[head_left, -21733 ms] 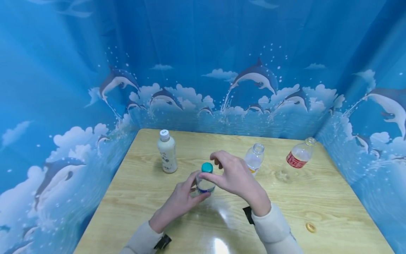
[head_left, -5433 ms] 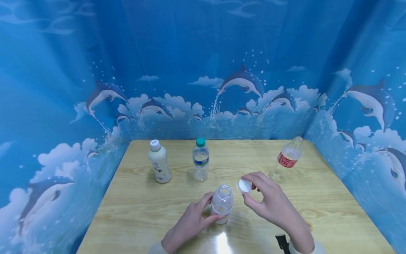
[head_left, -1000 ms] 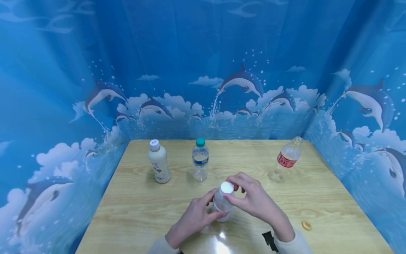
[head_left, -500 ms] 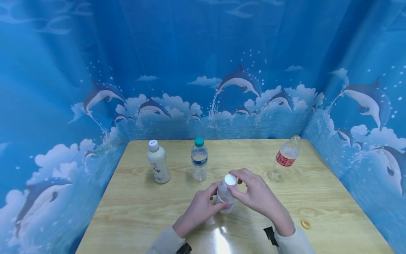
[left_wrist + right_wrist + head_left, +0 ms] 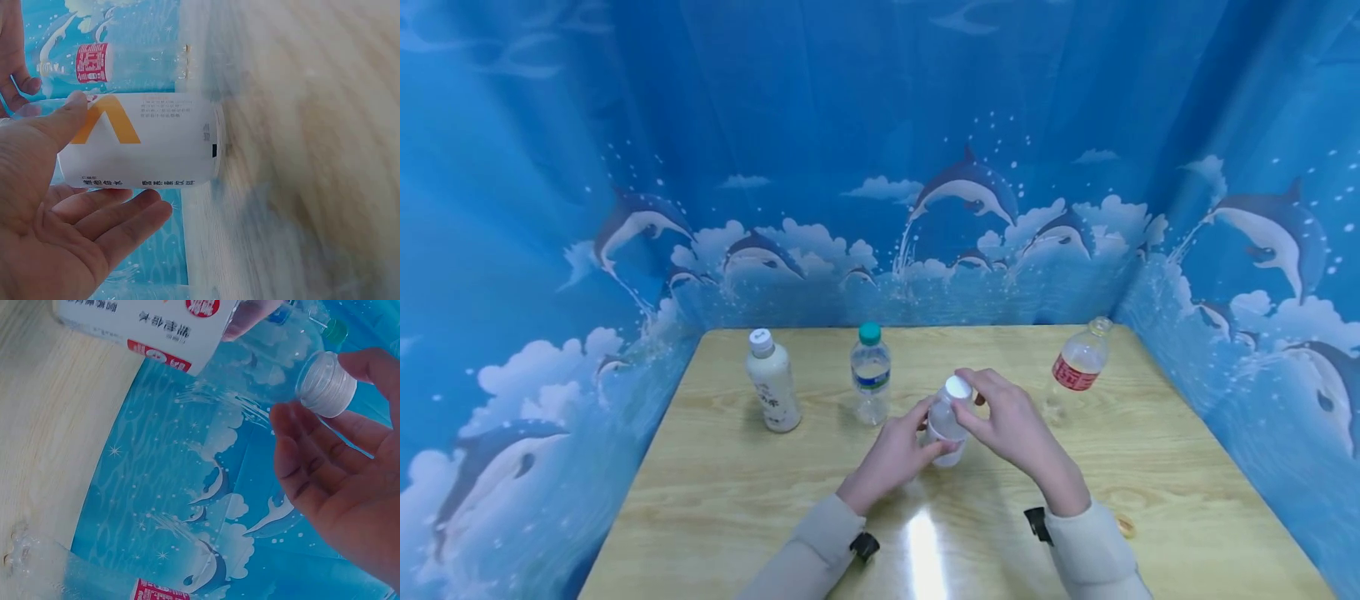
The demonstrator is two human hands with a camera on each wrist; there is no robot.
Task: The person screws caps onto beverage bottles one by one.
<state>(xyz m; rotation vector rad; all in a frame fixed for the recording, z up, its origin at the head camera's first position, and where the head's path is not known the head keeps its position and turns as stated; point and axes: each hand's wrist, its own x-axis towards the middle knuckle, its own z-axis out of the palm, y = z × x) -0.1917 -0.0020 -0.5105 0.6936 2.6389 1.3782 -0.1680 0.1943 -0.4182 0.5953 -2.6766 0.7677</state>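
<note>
A clear plastic bottle (image 5: 949,429) with a white label stands between both hands, tilted slightly. My left hand (image 5: 891,458) grips its body; in the left wrist view the thumb crosses the label (image 5: 150,131) while the other fingers lie along the far side. The white cap (image 5: 957,387) sits on the bottle's mouth. Thumb and fingers of my right hand (image 5: 1011,425) pinch this cap, as the right wrist view also shows around the bottle neck (image 5: 315,381). Whether the cap is threaded tight cannot be told.
On the wooden table (image 5: 715,500) stand a cream-white bottle (image 5: 773,387), a clear bottle with a green cap (image 5: 871,379) and an uncapped red-label bottle (image 5: 1078,362). A small yellow ring (image 5: 1125,526) lies by the right sleeve. Dolphin-print curtains (image 5: 820,183) enclose the table.
The green-capped bottle, earlier between the hands, now stands farther back. The white cap went from apart in the right hand onto the bottle's mouth. Lately both hands and bottle shifted away and rightward.
</note>
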